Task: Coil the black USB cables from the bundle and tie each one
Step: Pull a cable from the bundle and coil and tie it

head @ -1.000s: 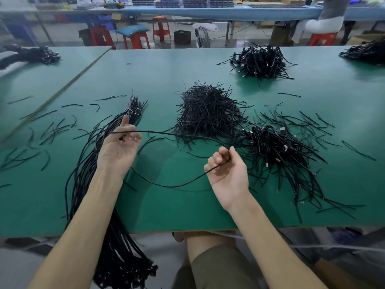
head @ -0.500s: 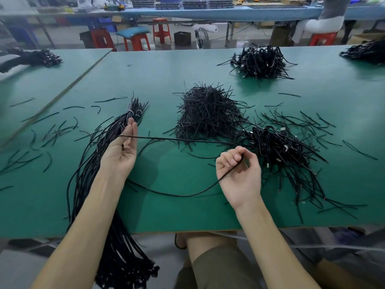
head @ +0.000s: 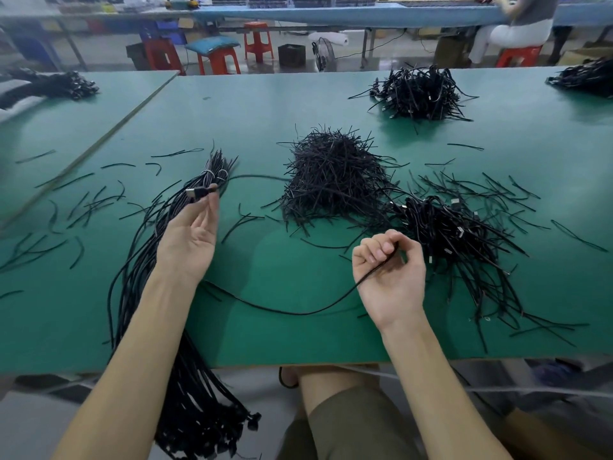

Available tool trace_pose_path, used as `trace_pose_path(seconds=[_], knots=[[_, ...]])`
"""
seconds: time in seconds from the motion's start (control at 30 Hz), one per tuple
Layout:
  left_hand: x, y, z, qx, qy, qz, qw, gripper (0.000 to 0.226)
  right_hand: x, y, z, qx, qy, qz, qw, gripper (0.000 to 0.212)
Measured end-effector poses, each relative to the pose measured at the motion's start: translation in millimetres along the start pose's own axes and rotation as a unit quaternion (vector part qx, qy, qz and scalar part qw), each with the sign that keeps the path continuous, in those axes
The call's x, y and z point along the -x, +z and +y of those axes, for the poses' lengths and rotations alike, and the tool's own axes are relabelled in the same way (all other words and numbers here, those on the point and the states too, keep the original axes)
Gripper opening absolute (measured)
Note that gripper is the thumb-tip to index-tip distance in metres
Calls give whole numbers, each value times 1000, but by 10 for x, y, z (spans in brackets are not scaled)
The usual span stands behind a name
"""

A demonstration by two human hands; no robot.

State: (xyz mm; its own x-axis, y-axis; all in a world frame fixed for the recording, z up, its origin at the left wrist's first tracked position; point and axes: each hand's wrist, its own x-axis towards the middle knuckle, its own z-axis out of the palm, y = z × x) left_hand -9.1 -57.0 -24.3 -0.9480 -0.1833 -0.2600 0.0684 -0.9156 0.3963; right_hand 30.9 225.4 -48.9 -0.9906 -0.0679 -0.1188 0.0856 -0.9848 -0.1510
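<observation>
Left hand is pinching the thin black cable by its silver-tipped USB plug, and right hand is curling round it further along. The slack is sagging in a loose curve over the green table, just beside the bundle.

It is a factory assembly floor: a long green-topped bench carries heaps of black cables and cut ties, red plastic stools stand in the aisle, and another worker sits at a blue bench behind.
</observation>
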Motion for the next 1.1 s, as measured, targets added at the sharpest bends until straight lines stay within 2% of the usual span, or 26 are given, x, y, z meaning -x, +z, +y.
trace_pose_path(seconds=[0.07,0.17,0.3,0.37,0.47,0.53,0.6,0.7,0.77,0.83,0.97,1.1], knots=[[18,19,-23,-22,-56,-44,997,41,21,26,36,65,11,-15,998,32],[33,75,-76,-36,-86,-102,990,40,49,61,71,160,25,-42,986,33],[42,89,-97,10,-128,-111,985,37,91,104,160,277,59,-96,954,33],[49,84,-94,-31,-142,-104,984,33,103,119,199,278,71,-103,952,32],[53,83,-135,-145,-168,-83,972,31,75,106,152,234,45,-73,968,33],[51,81,-136,-126,-153,-65,978,29,57,88,107,213,32,-58,975,34],[43,91,-86,-41,-121,-63,990,28,55,79,116,217,37,-58,974,34],[74,92,-16,151,-96,-138,974,36,59,77,161,230,55,-61,970,32],[113,98,0,214,-85,-185,955,41,54,78,164,233,58,-57,969,32],[109,116,-15,194,-74,-188,960,41,53,69,158,233,58,-50,969,32],[36,82,-30,102,-28,-116,988,36,65,76,171,242,60,-51,967,33],[-21,30,-1,133,2,-106,985,35,74,99,171,233,58,-48,970,34]])
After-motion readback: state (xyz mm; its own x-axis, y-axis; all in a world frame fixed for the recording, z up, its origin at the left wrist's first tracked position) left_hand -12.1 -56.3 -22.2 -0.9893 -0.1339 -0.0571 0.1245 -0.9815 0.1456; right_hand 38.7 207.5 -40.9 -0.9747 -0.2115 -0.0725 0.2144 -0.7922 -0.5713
